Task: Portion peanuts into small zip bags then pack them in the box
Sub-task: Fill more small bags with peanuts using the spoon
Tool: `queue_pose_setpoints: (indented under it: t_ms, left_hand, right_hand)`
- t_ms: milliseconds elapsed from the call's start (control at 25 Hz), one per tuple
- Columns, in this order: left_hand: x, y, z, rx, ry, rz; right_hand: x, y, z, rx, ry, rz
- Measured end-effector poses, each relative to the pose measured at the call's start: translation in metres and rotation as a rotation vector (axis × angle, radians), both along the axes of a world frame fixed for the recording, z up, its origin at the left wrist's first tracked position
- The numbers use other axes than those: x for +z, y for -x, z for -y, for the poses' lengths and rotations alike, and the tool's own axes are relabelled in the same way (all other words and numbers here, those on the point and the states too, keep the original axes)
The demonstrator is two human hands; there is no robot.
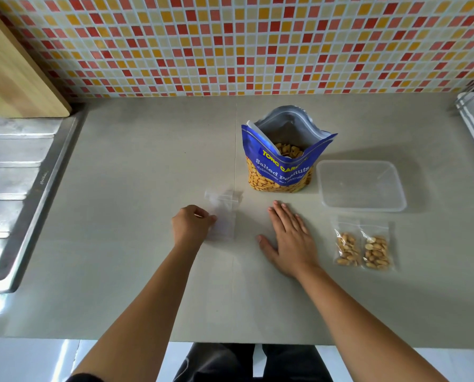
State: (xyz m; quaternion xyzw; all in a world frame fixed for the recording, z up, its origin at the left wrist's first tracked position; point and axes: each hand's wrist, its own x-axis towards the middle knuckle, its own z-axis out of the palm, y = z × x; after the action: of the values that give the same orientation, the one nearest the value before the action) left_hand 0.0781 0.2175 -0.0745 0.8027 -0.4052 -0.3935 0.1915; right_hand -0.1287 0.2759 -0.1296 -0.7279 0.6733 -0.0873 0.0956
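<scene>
**Left hand (193, 224) pinches an empty zip bag**

Left of centre, curled fingers nip the edge of a clear, near-invisible empty zip bag (222, 216); how many lie there is hard to tell. Right hand (288, 238) lies flat, fingers straight, on the smooth grey surface (136, 166). Behind it stands the open blue foil peanut pouch (282, 164), reading "Salted Peanuts", the yellow "TONG GAR…" broken by a fold. Lower right: two filled zip bags (364, 248), below the clear plastic box (361, 184).

Bright, even daylight; soft shadows, glare on sink drainboard (12, 172), edges bowed by wide-angle lens
</scene>
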Motion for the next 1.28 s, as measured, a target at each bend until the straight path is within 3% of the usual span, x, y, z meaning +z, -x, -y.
queue_pose_setpoints:
  t_ms: [240,320,400,480,560,640,760,880,1080,1280]
  left_hand:
    - [0.009,0.003,-0.006,-0.068,-0.014,0.244]
    - [0.011,0.003,-0.008,-0.04,0.027,0.152]
    - [0.015,0.002,-0.01,0.036,0.076,-0.119]
    - [0.026,0.001,-0.011,0.134,0.101,-0.459]
    - [0.042,0.004,-0.016,0.189,0.1,-0.714]
    - [0.058,0.012,-0.025,0.168,0.075,-0.801]
    - [0.071,0.026,-0.039,0.104,0.026,-0.847]
    - [0.078,0.037,-0.048,0.034,0.019,-0.874]
    - [0.104,0.041,-0.035,0.03,0.252,-0.914]
    - [0.135,0.053,-0.034,-0.155,0.293,-0.811]
  right_hand:
    - [-0.002,0.002,0.0,0.009,-0.004,0.014]
    - [-0.003,0.004,0.001,0.028,-0.016,0.038]
    - [0.0,0.005,0.003,0.048,-0.048,0.133]
    - [0.014,0.0,0.004,-0.043,-0.068,0.404]
    - [0.042,-0.011,0.004,-0.27,-0.079,0.785]
    - [0.072,-0.022,0.006,-0.428,-0.216,1.132]
    - [0.094,-0.028,0.007,-0.451,-0.327,1.382]
    - [0.107,-0.02,0.009,-0.499,-0.248,1.398]
    - [0.143,0.012,0.01,-0.357,-0.163,1.321]
    - [0.17,0.027,0.003,-0.339,-0.124,1.5]
